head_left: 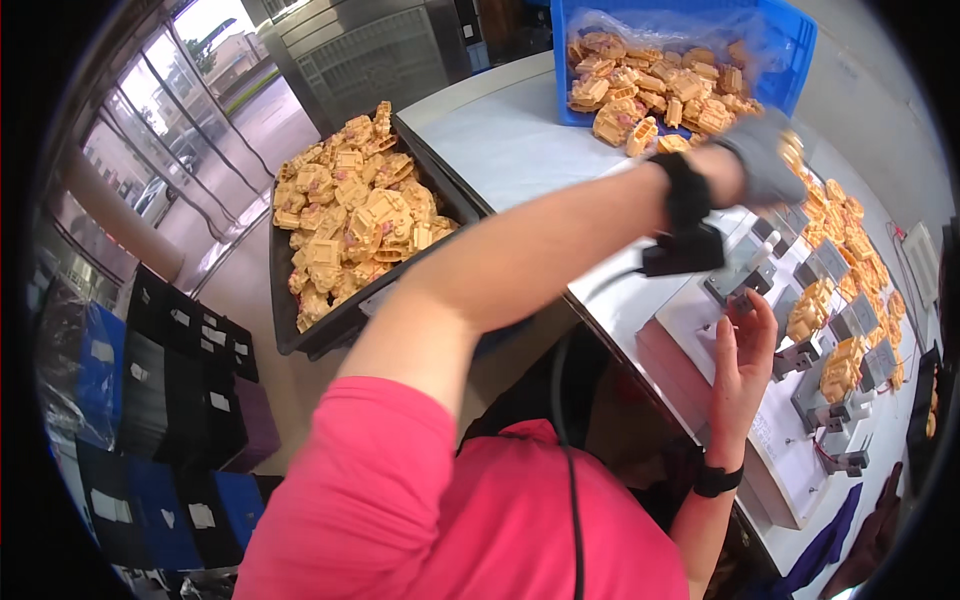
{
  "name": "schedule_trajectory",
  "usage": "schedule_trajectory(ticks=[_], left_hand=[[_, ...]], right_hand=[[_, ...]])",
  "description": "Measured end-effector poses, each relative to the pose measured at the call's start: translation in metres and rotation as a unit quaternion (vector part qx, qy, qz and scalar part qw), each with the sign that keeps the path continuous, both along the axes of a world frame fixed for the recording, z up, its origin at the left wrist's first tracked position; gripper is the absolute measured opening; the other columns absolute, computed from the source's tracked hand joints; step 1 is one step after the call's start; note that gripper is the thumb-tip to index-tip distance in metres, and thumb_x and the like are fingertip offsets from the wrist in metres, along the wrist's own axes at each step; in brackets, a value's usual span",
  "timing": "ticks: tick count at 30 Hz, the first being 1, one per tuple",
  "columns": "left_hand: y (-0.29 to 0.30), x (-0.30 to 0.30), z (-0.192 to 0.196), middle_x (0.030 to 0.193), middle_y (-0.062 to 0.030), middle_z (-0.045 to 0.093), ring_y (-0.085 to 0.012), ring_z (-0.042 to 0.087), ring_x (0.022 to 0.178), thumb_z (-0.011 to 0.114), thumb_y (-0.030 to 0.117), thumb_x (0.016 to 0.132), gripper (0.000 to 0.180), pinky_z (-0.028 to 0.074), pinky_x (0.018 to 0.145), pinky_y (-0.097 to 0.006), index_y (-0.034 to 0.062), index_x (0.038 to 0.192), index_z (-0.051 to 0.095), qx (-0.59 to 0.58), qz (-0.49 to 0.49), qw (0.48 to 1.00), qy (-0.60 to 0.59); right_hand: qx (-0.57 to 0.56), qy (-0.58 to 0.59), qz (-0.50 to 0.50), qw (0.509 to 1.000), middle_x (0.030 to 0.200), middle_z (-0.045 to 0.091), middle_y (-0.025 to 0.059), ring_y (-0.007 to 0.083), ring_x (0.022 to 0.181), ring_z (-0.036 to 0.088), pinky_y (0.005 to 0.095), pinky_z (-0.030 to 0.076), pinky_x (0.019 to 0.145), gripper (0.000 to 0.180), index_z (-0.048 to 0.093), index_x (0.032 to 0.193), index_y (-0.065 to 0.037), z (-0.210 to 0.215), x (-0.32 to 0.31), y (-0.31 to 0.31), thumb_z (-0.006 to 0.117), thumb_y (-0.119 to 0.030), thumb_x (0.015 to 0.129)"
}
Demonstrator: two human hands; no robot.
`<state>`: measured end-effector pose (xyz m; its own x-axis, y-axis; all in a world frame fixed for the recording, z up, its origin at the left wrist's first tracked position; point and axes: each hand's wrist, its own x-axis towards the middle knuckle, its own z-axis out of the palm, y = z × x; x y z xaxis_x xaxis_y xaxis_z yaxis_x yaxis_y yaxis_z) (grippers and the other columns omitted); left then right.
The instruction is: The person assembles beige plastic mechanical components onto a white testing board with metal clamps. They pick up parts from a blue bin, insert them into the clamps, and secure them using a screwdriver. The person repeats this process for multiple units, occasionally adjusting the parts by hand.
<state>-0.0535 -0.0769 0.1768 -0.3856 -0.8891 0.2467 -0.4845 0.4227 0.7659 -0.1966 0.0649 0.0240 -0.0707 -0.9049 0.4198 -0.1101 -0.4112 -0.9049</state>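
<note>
My left hand (762,158), in a grey glove and smeared by motion, is at the end of my arm stretched across the bench. A blurred yellow plastic part (791,150) shows at its fingertips. My right hand (745,350) is bare, its thumb and fingers apart, fingertips beside the dark end of a clamp (742,300) at the near station of a white fixture board (775,425). No yellow part shows at that station. Further along the board, one moulded yellow part (810,308) and another yellow part (845,370) sit between grey blocks.
A blue crate (798,60) lined with clear plastic holds many yellow parts at the back. To the left stands a black bin (300,340) heaped with more. A pile of yellow parts (850,230) lies behind the fixture. Stacked black and blue boxes (170,390) stand lower left.
</note>
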Motion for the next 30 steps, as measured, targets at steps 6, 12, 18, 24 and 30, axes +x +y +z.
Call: schedule_trajectory(ticks=[6, 12, 18, 24, 30], left_hand=[[-0.008, 0.274, -0.090, 0.118, -0.0111, 0.063, -0.0191, 0.066, 0.099, 0.062, 0.015, 0.090, 0.059, 0.055, 0.089, -0.031, 0.0014, 0.143, 0.040, 0.066, 0.176, 0.968, 0.165], [0.055, 0.598, -0.155, 0.114, -0.0072, 0.061, -0.0235, 0.060, 0.101, 0.063, 0.021, 0.087, 0.053, 0.051, 0.085, -0.041, 0.0047, 0.136, 0.050, 0.038, 0.517, 0.850, 0.095], [0.001, 0.450, -0.180, 0.148, -0.0135, 0.046, -0.0270, 0.045, 0.133, 0.061, 0.020, 0.094, 0.059, 0.035, 0.110, -0.037, 0.0038, 0.147, 0.042, -0.072, 0.405, 0.911, -0.013], [0.063, 0.093, -0.137, 0.146, -0.0148, 0.047, -0.0282, 0.045, 0.135, 0.060, 0.016, 0.097, 0.050, 0.035, 0.112, -0.039, 0.0048, 0.143, 0.046, -0.111, 0.048, 0.992, -0.037], [0.075, 0.023, -0.169, 0.144, -0.0238, 0.044, -0.0385, 0.044, 0.135, 0.055, 0.013, 0.096, 0.049, 0.037, 0.111, -0.043, 0.0061, 0.144, 0.045, -0.125, -0.009, 0.992, -0.026]], right_hand=[[-0.020, 0.072, -0.069, 0.995, 0.121, 0.061, 0.0110, 0.0181, 0.103, 0.061, 0.0317, 0.049, 0.087, 0.059, 0.047, 0.143, -0.006, -0.003, 0.001, -0.002, 0.068, -0.008, 0.088], [-0.035, 0.057, -0.033, 0.997, 0.125, 0.058, 0.0147, 0.0240, 0.107, 0.060, 0.0348, 0.049, 0.089, 0.061, 0.043, 0.144, -0.004, 0.006, 0.007, 0.000, 0.068, -0.012, 0.089], [-0.026, 0.163, -0.093, 0.982, 0.124, 0.057, 0.0177, 0.0326, 0.110, 0.057, 0.0398, 0.047, 0.094, 0.053, 0.051, 0.135, -0.003, 0.023, -0.014, 0.028, 0.070, -0.007, 0.086], [0.012, 0.392, -0.193, 0.900, 0.092, 0.061, 0.0099, 0.0307, 0.090, 0.059, 0.0410, 0.046, 0.079, 0.014, 0.067, 0.097, -0.005, 0.023, -0.065, 0.048, 0.071, -0.011, 0.085], [0.012, 0.351, -0.161, 0.922, 0.084, 0.061, 0.0077, 0.0287, 0.084, 0.059, 0.0391, 0.045, 0.077, 0.007, 0.066, 0.088, -0.006, 0.009, -0.068, 0.034, 0.071, -0.011, 0.085]])
